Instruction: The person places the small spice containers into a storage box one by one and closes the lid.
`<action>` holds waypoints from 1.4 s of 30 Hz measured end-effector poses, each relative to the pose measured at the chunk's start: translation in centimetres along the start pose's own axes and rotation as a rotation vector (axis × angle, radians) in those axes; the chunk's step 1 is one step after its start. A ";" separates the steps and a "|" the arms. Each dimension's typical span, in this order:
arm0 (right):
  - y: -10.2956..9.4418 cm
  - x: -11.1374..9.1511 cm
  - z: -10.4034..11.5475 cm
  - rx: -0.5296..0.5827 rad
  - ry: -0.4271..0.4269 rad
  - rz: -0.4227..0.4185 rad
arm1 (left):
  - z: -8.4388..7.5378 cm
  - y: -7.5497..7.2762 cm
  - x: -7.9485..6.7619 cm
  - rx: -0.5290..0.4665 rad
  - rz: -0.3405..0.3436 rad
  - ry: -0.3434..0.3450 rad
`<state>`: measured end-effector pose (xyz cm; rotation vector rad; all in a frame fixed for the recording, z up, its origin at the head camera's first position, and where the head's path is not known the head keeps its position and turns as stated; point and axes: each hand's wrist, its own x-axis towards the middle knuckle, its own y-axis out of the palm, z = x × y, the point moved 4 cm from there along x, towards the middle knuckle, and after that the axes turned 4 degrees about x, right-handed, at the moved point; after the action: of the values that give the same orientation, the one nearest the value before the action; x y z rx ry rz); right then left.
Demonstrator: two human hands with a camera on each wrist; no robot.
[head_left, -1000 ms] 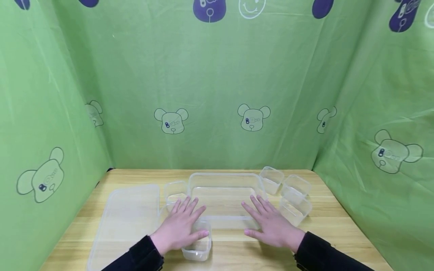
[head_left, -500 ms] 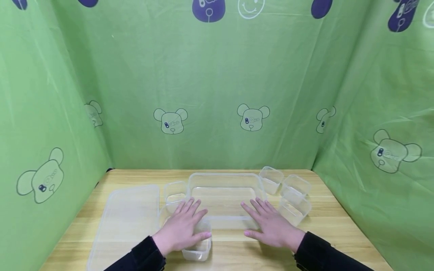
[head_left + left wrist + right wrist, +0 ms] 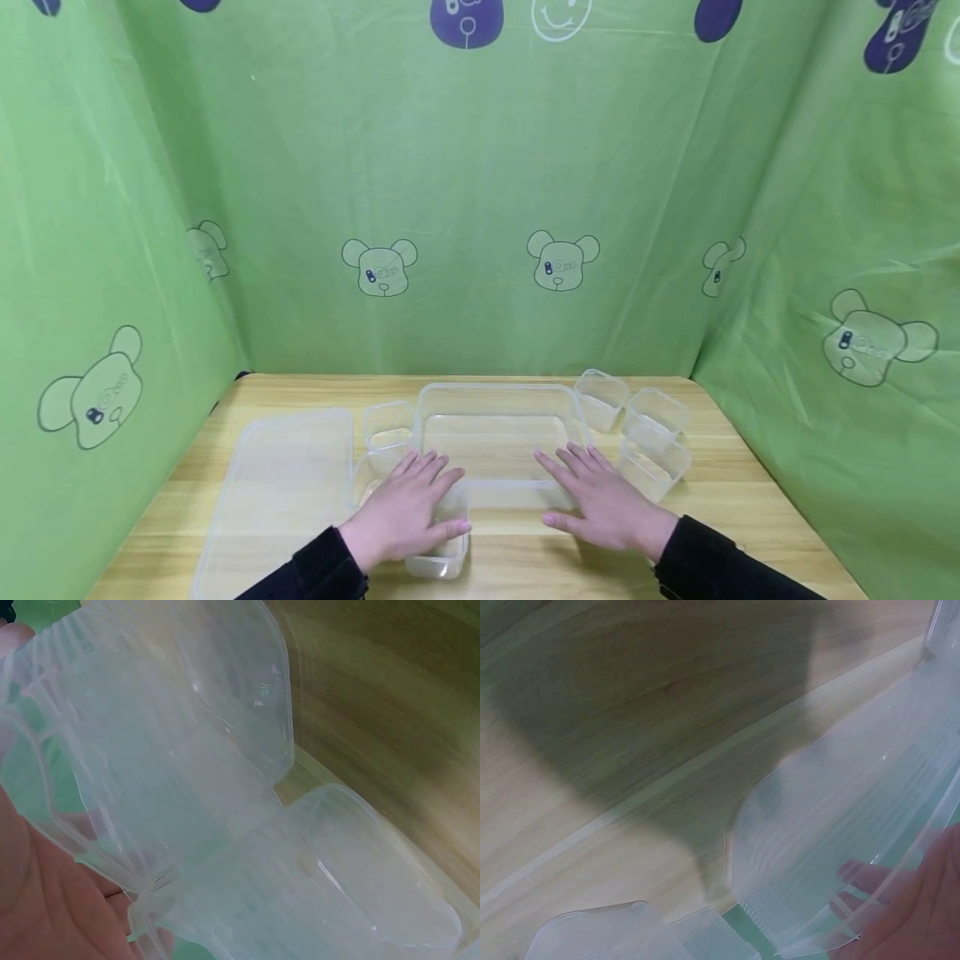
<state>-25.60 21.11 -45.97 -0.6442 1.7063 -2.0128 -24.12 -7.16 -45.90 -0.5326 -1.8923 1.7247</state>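
Note:
Palm down and fingers spread, my left hand point(image 3: 405, 508) hovers over a small clear plastic container point(image 3: 437, 568) and partly hides it and another small container point(image 3: 364, 477) behind. In the left wrist view, the palm point(image 3: 45, 900) shows beside the walls of two clear containers. My right hand point(image 3: 603, 500), likewise flat with fingers spread, has its fingertips over the front right corner of a large clear rectangular box point(image 3: 495, 446). The right wrist view shows the fingers point(image 3: 866, 876) behind the box's see-through wall point(image 3: 802, 825). Both hands hold nothing.
A large translucent lid point(image 3: 277, 483) lies flat on the wooden table point(image 3: 750, 533) at the left. One more small container point(image 3: 388, 417) stands behind my left hand. Three others, including a nearer one point(image 3: 652, 467), stand right of the box. Green cloth point(image 3: 480, 167) walls the table's back and sides.
My left hand has drawn back slightly toward me and to the right. The right fingertips have come back a little. The containers, box and lid stay in place.

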 end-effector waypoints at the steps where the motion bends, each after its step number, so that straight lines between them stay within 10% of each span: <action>1: 0.0 0.0 0.0 -0.001 -0.003 -0.001 | 0.0 0.0 0.0 0.004 0.000 0.001; 42: -0.2 0.0 0.2 -0.126 -0.066 -0.064 | -0.1 -0.2 1.2 0.109 0.053 0.007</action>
<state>-25.45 20.98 -45.74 -0.8077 1.8052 -1.9162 -24.99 -6.33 -45.59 -0.5507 -1.7828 1.8454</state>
